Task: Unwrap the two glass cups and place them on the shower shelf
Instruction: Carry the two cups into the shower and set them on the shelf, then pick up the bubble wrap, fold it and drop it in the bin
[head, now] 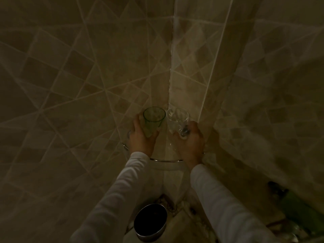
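Note:
In dim light, my left hand (141, 137) grips a green glass cup (154, 118) upright, close to the tiled wall corner. My right hand (190, 142) grips a clear glass cup (178, 119) right beside it, the two cups nearly touching. Both cups sit over the corner shower shelf, whose curved metal rim (166, 160) shows between my wrists. I cannot tell whether the cups rest on the shelf. No wrapping is visible on either cup.
Tiled walls (87, 76) meet at the corner just behind the cups. A round metal bin (150, 221) stands on the floor below the shelf. A green object (296, 206) lies at the lower right near the wall.

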Demonstrator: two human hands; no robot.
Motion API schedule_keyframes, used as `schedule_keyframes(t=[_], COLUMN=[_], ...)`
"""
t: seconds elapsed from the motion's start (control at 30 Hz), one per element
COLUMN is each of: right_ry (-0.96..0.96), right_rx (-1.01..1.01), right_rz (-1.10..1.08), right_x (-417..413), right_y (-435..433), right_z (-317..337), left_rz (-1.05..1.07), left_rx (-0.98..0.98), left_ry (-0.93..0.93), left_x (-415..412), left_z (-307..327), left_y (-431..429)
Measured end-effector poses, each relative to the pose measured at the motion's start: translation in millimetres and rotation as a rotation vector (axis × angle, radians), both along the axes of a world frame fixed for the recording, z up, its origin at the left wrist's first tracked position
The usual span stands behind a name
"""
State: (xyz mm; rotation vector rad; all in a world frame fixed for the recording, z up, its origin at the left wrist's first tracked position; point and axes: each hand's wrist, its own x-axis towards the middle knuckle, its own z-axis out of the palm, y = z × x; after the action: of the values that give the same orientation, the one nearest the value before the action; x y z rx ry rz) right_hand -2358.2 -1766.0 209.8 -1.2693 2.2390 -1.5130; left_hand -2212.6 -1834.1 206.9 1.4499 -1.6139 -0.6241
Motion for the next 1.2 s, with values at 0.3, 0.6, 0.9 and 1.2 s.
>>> schedule_keyframes(t=[0.3, 0.6, 0.9, 1.2], right_ry=[0.481, 0.747, 0.943, 0.943], right_rx=[-0.245, -0.089, -0.125, -0.314], right_rz=[0.430, 1.035, 1.574, 1.958], right_x=[28, 136, 299, 471], right_y=[19, 57, 179, 344], right_z=[-6, -26, -60, -60], left_rz=[0.253, 0.664, 1.075, 1.449], left_rx=[-0.353, 0.143, 0.517, 0.780], left_ry=[-0.355, -0.701, -0.761, -0.697], left_x=[38, 158, 264, 353], left_z=[-7, -50, -74, -88], left_y=[69, 237, 462, 644])
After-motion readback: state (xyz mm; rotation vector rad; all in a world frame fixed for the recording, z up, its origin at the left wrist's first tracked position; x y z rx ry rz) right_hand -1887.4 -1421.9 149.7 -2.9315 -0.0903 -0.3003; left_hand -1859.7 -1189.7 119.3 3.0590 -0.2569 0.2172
